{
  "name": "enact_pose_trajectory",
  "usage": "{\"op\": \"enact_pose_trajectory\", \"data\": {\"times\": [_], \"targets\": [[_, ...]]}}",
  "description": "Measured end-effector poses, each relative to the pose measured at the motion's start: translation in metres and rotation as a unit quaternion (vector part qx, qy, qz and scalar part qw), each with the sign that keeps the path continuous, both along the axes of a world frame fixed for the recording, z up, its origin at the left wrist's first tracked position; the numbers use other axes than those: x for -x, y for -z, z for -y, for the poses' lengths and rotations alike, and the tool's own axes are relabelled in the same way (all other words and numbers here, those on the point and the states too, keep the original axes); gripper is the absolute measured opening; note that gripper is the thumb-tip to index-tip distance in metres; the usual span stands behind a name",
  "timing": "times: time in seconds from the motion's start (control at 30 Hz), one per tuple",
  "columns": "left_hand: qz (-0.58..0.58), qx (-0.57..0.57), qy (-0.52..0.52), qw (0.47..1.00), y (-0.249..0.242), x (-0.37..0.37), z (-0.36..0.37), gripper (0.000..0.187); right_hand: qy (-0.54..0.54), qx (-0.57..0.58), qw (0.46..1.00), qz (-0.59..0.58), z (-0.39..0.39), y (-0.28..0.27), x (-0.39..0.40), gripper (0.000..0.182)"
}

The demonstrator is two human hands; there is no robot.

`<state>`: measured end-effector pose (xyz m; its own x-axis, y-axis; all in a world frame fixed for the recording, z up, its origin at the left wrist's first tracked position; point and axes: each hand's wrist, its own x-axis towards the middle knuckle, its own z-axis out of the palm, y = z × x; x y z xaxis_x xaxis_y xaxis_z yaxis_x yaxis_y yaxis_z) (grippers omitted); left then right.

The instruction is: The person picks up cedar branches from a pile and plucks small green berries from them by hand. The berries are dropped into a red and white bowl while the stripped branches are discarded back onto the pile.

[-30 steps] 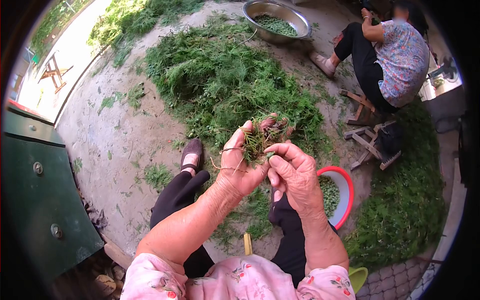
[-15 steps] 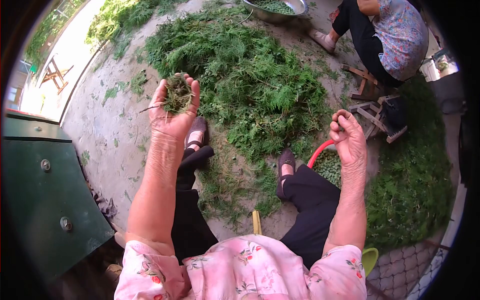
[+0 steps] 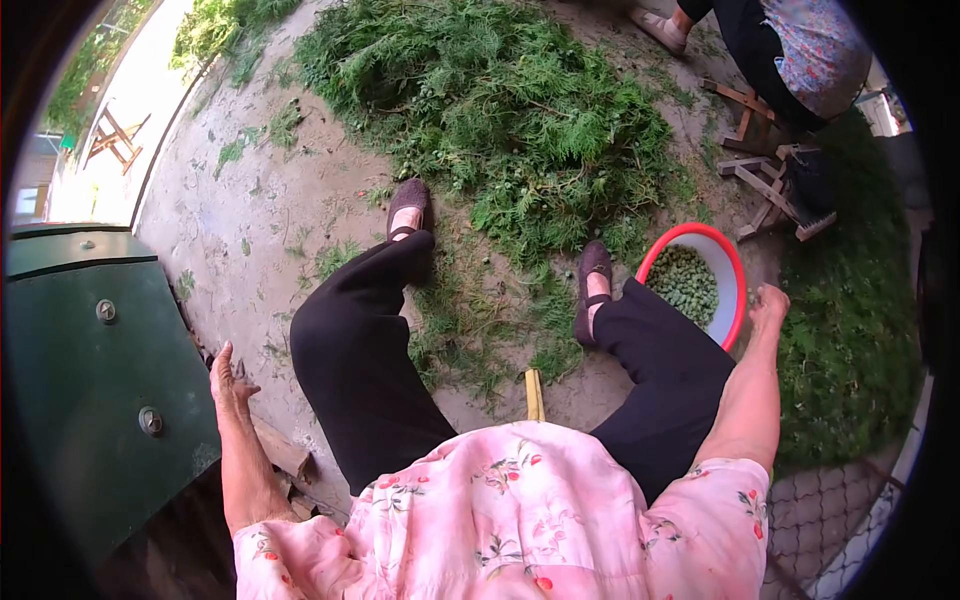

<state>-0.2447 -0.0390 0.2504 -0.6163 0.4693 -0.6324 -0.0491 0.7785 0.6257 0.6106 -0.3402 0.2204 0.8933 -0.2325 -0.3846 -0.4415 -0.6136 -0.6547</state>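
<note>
My left hand (image 3: pixel 231 380) is out at the left beside the green metal cabinet, fingers stretched and thumb apart, nothing in it. On the other side, my right hand (image 3: pixel 768 304) is just outside the rim of a white basin with a red edge (image 3: pixel 739 270). Its fingers are curled in, and I cannot tell what they hold. Small green seed cones (image 3: pixel 684 284) cover the bottom of that basin, which stands by my right knee. Ahead of my feet lies a big heap of green conifer sprigs (image 3: pixel 500 110).
The green cabinet (image 3: pixel 90 370) borders my left side. Another person (image 3: pixel 800 60) sits at the upper right, near wooden folding stools (image 3: pixel 765 195). More greenery (image 3: pixel 840 340) covers the ground at right. A yellow bar (image 3: pixel 534 396) shows between my legs.
The clump of dry plant bits has left my left hand, which swung down and left to the cabinet. My right hand moved right and down past the basin. The view shifted, showing more of the basin.
</note>
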Motion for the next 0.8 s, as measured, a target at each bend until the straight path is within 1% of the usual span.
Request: {"op": "enact_pose_trajectory", "data": {"times": [0.07,0.1,0.17,0.2,0.23,0.27,0.3,0.33,0.37,0.4,0.43,0.47,0.5,0.57,0.6,0.73,0.8], "targets": [[-0.002,-0.096,-0.061,0.993,-0.002,-0.022,0.005,0.084,0.042,-0.048,0.990,0.127,0.027,0.037,-0.034,0.017],[0.006,-0.107,-0.039,0.993,-0.014,-0.043,0.000,0.080,0.044,-0.031,0.987,0.150,0.028,0.035,-0.037,0.018],[0.024,-0.156,0.034,0.987,-0.040,-0.089,-0.018,0.073,0.001,0.032,0.987,0.156,0.012,0.022,-0.024,0.020],[0.080,-0.203,0.082,0.972,-0.051,-0.107,-0.031,0.068,-0.031,0.055,0.985,0.161,0.003,0.017,-0.018,0.021],[0.118,-0.234,0.094,0.960,-0.067,-0.135,-0.046,0.063,-0.065,0.066,0.981,0.170,-0.007,0.014,-0.012,0.022],[0.156,-0.266,0.149,0.940,-0.084,-0.165,-0.055,0.065,-0.101,0.072,0.976,0.177,-0.018,0.012,-0.004,0.023],[0.194,-0.295,0.169,0.920,-0.105,-0.204,-0.061,0.058,-0.134,0.066,0.972,0.183,-0.031,0.011,0.005,0.024],[0.243,-0.314,0.200,0.896,-0.117,-0.232,-0.068,0.053,-0.138,0.048,0.975,0.169,-0.055,-0.003,0.028,0.024],[0.281,-0.320,0.213,0.879,-0.129,-0.265,-0.070,0.049,-0.182,0.070,0.963,0.188,-0.060,0.013,0.023,0.022],[0.317,-0.312,0.232,0.865,-0.135,-0.293,-0.074,0.048,-0.215,0.003,0.965,0.151,-0.078,0.013,0.040,0.022],[0.356,-0.312,0.246,0.846,-0.131,-0.315,-0.079,0.048,-0.259,0.005,0.961,0.100,-0.102,-0.001,0.071,0.021],[0.383,-0.305,0.253,0.835,-0.127,-0.338,-0.081,0.048,-0.300,-0.053,0.951,0.055,-0.113,0.012,0.080,0.020],[0.420,-0.291,0.268,0.817,-0.114,-0.351,-0.086,0.051,-0.323,-0.048,0.945,0.022,-0.133,0.008,0.108,0.018],[0.435,-0.245,0.253,0.829,-0.106,-0.387,-0.080,0.049,-0.378,-0.062,0.922,-0.060,-0.152,0.040,0.135,0.016],[0.440,-0.220,0.250,0.834,-0.102,-0.400,-0.080,0.047,-0.383,-0.072,0.916,-0.097,-0.157,0.058,0.148,0.015],[0.417,-0.189,0.261,0.850,-0.082,-0.405,-0.081,0.046,-0.305,-0.062,0.926,-0.215,-0.148,0.135,0.193,0.015],[0.437,-0.157,0.234,0.854,-0.084,-0.399,-0.083,0.046,-0.287,-0.064,0.926,-0.238,-0.127,0.185,0.209,0.015]]}}
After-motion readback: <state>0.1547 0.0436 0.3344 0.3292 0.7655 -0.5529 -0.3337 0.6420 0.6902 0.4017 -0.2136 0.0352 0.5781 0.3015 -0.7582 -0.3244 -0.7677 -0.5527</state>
